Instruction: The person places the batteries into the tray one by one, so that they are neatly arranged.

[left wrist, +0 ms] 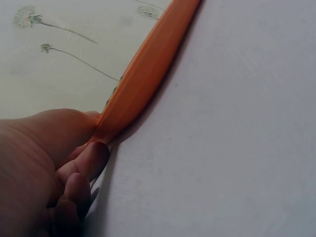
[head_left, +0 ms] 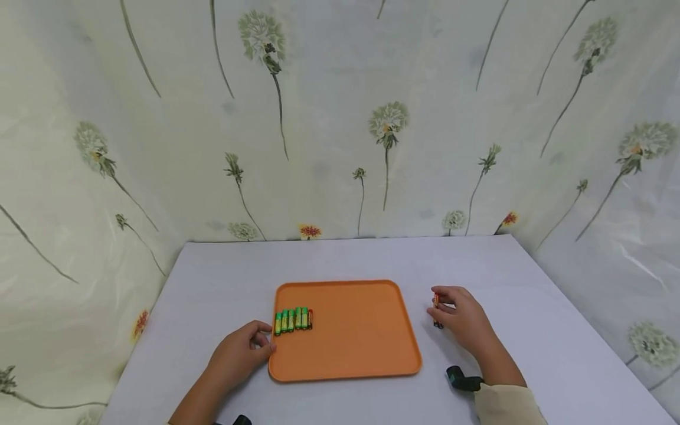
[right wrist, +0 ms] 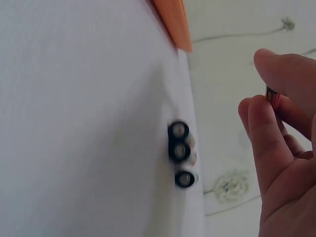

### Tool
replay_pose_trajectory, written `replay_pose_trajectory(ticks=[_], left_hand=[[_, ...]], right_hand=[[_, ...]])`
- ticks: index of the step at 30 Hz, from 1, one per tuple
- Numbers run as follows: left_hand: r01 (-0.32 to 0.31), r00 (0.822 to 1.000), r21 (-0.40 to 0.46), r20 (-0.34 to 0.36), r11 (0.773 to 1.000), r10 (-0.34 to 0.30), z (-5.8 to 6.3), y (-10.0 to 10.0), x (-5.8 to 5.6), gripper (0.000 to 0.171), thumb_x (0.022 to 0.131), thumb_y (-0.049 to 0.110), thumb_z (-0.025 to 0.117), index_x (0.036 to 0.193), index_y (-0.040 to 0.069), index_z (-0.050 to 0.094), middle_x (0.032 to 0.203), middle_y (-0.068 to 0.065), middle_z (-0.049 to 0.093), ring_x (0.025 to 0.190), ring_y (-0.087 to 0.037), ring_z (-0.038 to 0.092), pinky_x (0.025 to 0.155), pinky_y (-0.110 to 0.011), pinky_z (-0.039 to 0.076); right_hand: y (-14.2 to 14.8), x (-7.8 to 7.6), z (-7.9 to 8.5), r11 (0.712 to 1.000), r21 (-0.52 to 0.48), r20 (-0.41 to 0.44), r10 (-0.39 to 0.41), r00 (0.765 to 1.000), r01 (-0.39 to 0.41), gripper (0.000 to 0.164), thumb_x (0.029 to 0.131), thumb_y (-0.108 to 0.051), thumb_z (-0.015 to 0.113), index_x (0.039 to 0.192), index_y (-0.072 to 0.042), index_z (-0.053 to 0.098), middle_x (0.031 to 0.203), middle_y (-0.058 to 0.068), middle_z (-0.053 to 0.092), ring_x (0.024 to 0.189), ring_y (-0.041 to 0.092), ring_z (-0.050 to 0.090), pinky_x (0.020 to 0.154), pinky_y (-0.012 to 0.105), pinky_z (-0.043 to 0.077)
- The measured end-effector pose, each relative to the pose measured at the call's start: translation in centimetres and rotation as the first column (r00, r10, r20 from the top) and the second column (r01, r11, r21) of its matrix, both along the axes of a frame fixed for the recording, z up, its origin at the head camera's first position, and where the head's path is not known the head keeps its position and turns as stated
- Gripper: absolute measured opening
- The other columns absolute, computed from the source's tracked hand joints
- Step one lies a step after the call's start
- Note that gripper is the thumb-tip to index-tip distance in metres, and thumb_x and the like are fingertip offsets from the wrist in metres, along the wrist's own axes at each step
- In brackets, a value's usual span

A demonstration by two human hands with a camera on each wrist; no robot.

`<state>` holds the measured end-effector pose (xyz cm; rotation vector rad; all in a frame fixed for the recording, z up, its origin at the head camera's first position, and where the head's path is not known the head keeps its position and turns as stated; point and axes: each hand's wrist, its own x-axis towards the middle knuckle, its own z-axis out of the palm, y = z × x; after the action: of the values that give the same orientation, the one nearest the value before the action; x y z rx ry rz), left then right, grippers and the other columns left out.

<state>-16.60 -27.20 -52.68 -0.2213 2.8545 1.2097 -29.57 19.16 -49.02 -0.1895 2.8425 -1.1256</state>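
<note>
An orange tray (head_left: 350, 354) lies on the table, and a row of several green batteries (head_left: 290, 320) with one red battery (head_left: 310, 319) at its right end lies near its left rim. My left hand (head_left: 240, 354) grips the tray's left edge; the left wrist view shows thumb and fingers at the tray's rim (left wrist: 143, 84). To the right of the tray, my right hand (head_left: 467, 319) pinches a small red battery (right wrist: 272, 97) between thumb and fingertips, mostly covered by them. Three batteries (right wrist: 179, 150) with black ends lie on the table close by, largely hidden behind that hand in the head view.
A white-covered table (head_left: 350, 260) reaches back to a curtain (head_left: 324, 130) printed with dandelions, which also hangs along both sides. A black wrist camera (head_left: 462, 379) sits on the right wrist. Another dark device (head_left: 242, 419) shows at the bottom edge by the left wrist.
</note>
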Motion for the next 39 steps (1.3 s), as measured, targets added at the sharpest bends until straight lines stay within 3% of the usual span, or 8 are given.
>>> replay_pose_trajectory(ticks=[7, 14, 22, 31, 39], left_hand=[[0.002, 1.0, 0.01, -0.002, 1.0, -0.002, 0.1, 0.0, 0.1, 0.032, 0.09, 0.031, 0.082, 0.117, 0.02, 0.07, 0.083, 0.016, 0.066, 0.069, -0.009, 0.053, 0.065, -0.029, 0.04], [0.002, 1.0, 0.009, -0.001, 1.0, -0.002, 0.0, 0.0, 0.1, 0.032, 0.09, 0.032, 0.082, 0.117, 0.02, 0.07, 0.083, 0.017, 0.066, 0.07, -0.008, 0.053, 0.066, -0.029, 0.04], [-0.001, 1.0, 0.013, -0.003, 1.0, 0.001, 0.1, 0.0, 0.1, 0.032, 0.09, 0.031, 0.082, 0.117, 0.019, 0.07, 0.083, 0.016, 0.066, 0.069, -0.008, 0.053, 0.065, -0.028, 0.04], [-0.003, 1.0, 0.0, -0.004, 1.0, 0.003, 0.2, 0.1, 0.1, 0.032, 0.089, 0.031, 0.083, 0.116, 0.02, 0.07, 0.082, 0.016, 0.065, 0.07, -0.009, 0.052, 0.065, -0.029, 0.04], [0.002, 1.0, 0.003, -0.005, 1.0, -0.002, 0.2, 0.0, 0.2, 0.032, 0.09, 0.031, 0.082, 0.117, 0.019, 0.07, 0.083, 0.016, 0.065, 0.07, -0.01, 0.053, 0.066, -0.029, 0.04]], right_hand=[[-1.8, -0.4, 0.2, 0.996, 0.038, -0.049, 0.084, 0.995, -0.082, 0.056, 0.093, -0.025, 0.082, 0.142, -0.006, 0.061, 0.139, 0.015, 0.056, 0.122, 0.028, 0.066, 0.094, 0.035, 0.057], [-3.5, -0.5, 0.3, 0.99, -0.002, -0.053, 0.137, 0.989, -0.138, 0.054, 0.093, -0.021, 0.082, 0.14, -0.006, 0.062, 0.135, 0.013, 0.058, 0.121, 0.028, 0.067, 0.093, 0.032, 0.058], [-5.3, -0.3, 0.4, 0.982, -0.032, -0.031, 0.186, 0.982, -0.187, 0.055, 0.092, -0.021, 0.082, 0.14, -0.004, 0.062, 0.138, 0.013, 0.057, 0.123, 0.029, 0.066, 0.092, 0.03, 0.058], [-7.5, 0.0, 1.0, 0.98, -0.001, -0.015, 0.2, 0.98, -0.201, 0.053, 0.091, -0.022, 0.084, 0.137, -0.006, 0.065, 0.134, 0.01, 0.059, 0.12, 0.026, 0.068, 0.095, 0.034, 0.057], [-9.3, 0.0, 1.1, 0.967, -0.025, -0.061, 0.253, 0.965, -0.255, 0.048, 0.09, -0.02, 0.084, 0.133, -0.006, 0.067, 0.128, 0.007, 0.062, 0.118, 0.026, 0.067, 0.094, 0.032, 0.058]])
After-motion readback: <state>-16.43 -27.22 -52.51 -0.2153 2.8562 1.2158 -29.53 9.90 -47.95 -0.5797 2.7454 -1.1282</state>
